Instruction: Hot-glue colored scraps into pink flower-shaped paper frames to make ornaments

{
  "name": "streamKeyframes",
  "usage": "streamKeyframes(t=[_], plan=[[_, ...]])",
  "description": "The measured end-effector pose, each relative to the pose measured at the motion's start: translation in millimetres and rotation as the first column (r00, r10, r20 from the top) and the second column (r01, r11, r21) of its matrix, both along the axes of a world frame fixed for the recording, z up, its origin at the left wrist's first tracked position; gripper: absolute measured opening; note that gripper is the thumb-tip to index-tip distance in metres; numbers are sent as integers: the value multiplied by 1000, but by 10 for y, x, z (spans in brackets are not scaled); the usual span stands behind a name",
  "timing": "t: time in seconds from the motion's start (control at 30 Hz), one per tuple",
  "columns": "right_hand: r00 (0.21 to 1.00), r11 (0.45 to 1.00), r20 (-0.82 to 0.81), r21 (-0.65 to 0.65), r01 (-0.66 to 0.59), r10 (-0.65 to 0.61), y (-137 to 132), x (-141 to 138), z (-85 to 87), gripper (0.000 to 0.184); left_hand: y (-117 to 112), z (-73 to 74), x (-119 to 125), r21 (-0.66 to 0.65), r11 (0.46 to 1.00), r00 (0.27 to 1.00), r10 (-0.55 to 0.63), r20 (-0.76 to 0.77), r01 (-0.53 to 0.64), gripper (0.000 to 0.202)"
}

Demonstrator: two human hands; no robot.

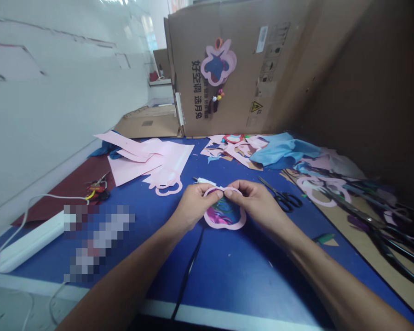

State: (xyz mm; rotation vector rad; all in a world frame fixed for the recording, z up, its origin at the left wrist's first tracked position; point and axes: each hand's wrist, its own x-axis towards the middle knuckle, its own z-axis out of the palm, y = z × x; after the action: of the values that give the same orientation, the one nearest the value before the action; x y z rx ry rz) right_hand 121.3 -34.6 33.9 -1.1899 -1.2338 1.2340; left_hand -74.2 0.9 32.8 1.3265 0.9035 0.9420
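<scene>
Both hands hold a pink-rimmed, flower-shaped piece (225,225) above the blue table. Its middle shows blue, with magenta and green shapes. My left hand (194,205) pinches the upper left of the rim between thumb and fingers. At the upper right, my right hand (254,198) grips the same piece, the two thumbs close together at its top. Some fingertips are hidden behind the rim. A small white object with a dark tip (207,181) lies just beyond my left hand. Black-handled scissors (285,198) rest on the table to the right of my right hand.
Pink sheets (141,158) and a pink cut-out (169,188) lie at the back left. Blue fabric (284,149) sits back right, near large shears (367,220). A cardboard box (234,110) stands behind, bearing a similar pink piece (219,64). A white power strip (34,243) lies left.
</scene>
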Motion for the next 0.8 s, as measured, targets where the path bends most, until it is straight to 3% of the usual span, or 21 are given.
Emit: streamKeyframes(t=[0.8], plan=[[998,999,59,48,9,-12,12,-21,-40,51,-19,15,7,96,995,994,-5,-106,15,27]])
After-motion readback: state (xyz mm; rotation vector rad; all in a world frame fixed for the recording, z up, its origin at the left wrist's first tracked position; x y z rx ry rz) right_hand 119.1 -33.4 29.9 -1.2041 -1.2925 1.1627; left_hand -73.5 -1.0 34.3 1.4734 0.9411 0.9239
